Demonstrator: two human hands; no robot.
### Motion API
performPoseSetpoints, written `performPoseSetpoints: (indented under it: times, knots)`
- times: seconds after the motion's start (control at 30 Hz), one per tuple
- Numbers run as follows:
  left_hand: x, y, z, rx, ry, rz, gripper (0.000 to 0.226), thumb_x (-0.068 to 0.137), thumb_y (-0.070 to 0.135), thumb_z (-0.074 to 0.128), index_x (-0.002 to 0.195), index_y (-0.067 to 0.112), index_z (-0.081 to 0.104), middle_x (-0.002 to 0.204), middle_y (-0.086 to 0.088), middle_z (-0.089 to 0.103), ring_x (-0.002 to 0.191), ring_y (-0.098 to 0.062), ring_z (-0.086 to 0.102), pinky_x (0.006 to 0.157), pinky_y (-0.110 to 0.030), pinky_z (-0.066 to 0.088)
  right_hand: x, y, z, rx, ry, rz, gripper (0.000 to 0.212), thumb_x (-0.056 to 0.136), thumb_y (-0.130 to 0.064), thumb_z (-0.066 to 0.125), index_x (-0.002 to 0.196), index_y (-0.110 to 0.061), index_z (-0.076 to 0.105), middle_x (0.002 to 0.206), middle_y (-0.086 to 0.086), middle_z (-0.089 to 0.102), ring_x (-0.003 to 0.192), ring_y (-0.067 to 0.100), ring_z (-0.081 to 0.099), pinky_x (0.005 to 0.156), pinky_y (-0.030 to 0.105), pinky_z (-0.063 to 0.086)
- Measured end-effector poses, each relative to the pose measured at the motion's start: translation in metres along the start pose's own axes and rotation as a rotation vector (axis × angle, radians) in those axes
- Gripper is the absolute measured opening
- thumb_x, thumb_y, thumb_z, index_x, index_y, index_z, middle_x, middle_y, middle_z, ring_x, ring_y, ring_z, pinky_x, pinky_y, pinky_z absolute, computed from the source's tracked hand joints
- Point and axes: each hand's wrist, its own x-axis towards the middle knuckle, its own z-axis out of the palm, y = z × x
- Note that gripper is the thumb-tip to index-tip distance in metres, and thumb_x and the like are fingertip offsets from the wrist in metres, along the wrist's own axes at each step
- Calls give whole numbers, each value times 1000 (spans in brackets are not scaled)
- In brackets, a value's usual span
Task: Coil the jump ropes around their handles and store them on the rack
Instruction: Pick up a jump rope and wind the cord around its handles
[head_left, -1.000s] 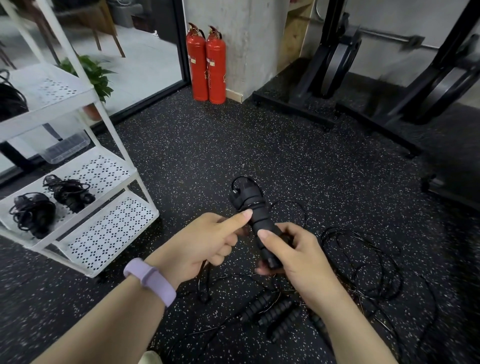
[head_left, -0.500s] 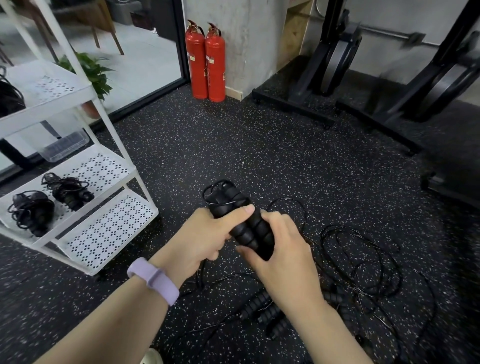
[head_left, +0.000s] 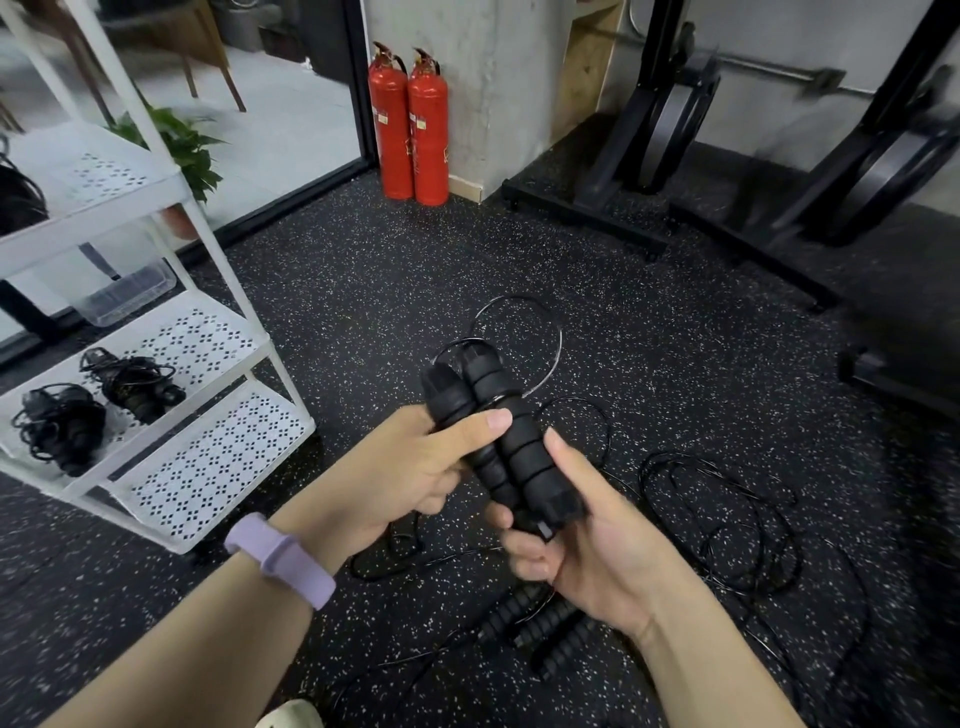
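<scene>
- Two bare hands hold a pair of black ribbed jump rope handles (head_left: 501, 441) side by side, above a dark floor.
- The left hand (head_left: 410, 478) grasps the handles from the left, its thumb laid across the front. A lilac wristband (head_left: 280, 558) sits on that wrist.
- The right hand (head_left: 587, 540) grasps the lower ends of the handles, thumb pointing up along them.
- A thin black cord loop (head_left: 519, 343) rises from the handle tops.
- More loose rope (head_left: 727, 519) lies tangled on the floor to the right, and spare ribbed handles (head_left: 540, 623) lie on the floor beneath the right hand.
- A white rack (head_left: 197, 441) with perforated shelves stands at left. Its middle shelf holds two coiled jump ropes (head_left: 98, 405) side by side.
- Two red fire extinguishers (head_left: 410, 124) stand against a concrete pillar. Each carries a small label, too small to read.
- No brand name or other writing can be read.
- The floor (head_left: 389, 280) is black rubber with white speckles.
- Black gym equipment frames (head_left: 753, 171) stand at the back right; a potted green plant (head_left: 182, 150) sits behind the rack beside a glass door.
</scene>
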Motion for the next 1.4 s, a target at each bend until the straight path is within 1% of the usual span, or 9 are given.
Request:
performPoseSetpoints:
  times: [0.17,0.27,0.4,0.57,0.73,0.93,1.07,1.27,1.4]
  knots:
    - [0,-5,-4,103,73,-129,60,84,64,67,97,6,69,59,10,35,50,-9,25,45,-21,26,3,3,-1,-343,346,-178,41,81,-60,78,93,-21,79,72,-2,58,60,11,52,51,25,45]
    - [3,-8,-1,110,85,-168,69,85,65,65,106,-1,70,62,7,40,49,-10,32,46,-22,34,5,6,-3,-471,487,-227,33,84,-58,75,95,-28,79,77,-6,70,66,8,60,54,24,48]
    - [4,-9,2,139,50,-185,49,100,51,57,101,4,72,58,6,45,46,-9,40,47,-23,42,8,8,-5,-719,623,-302,35,82,-57,75,105,-30,74,86,-8,76,74,7,67,64,25,54]
    - [1,-6,6,296,56,-115,44,109,32,46,81,0,57,52,4,58,42,-11,50,47,-24,46,7,12,-5,-954,727,-371,44,73,-72,64,103,-40,66,87,-23,72,77,0,67,63,14,49]
    - [1,-3,5,269,82,-79,28,110,18,44,105,8,70,78,-6,77,64,-21,73,61,-31,59,8,6,-7,-697,789,-443,34,81,-63,72,98,-33,74,79,-13,74,66,0,64,61,18,52]
    - [-7,1,10,466,56,48,31,111,21,39,100,18,69,89,9,78,83,-18,75,88,-57,54,8,-4,-13,-302,861,-395,31,94,-43,71,93,-12,71,61,-14,63,56,5,59,53,26,54]
    - [-9,3,15,408,47,73,27,111,17,32,103,20,58,84,1,77,79,-17,75,85,-49,52,10,-2,-12,-315,833,-430,28,92,-40,73,95,-13,70,64,-11,66,61,9,63,56,29,58]
    - [-6,8,10,164,72,6,44,99,30,43,56,25,45,64,-1,54,62,-17,55,65,-34,54,8,-5,-10,-44,767,-404,39,88,-44,75,103,-8,74,74,4,63,63,18,66,57,33,59]
    - [-5,9,5,163,42,-73,41,106,38,47,71,18,50,63,0,58,60,-19,52,56,-27,45,2,-13,-12,296,635,-355,48,93,-48,66,117,-8,71,74,8,58,61,19,62,57,32,59]
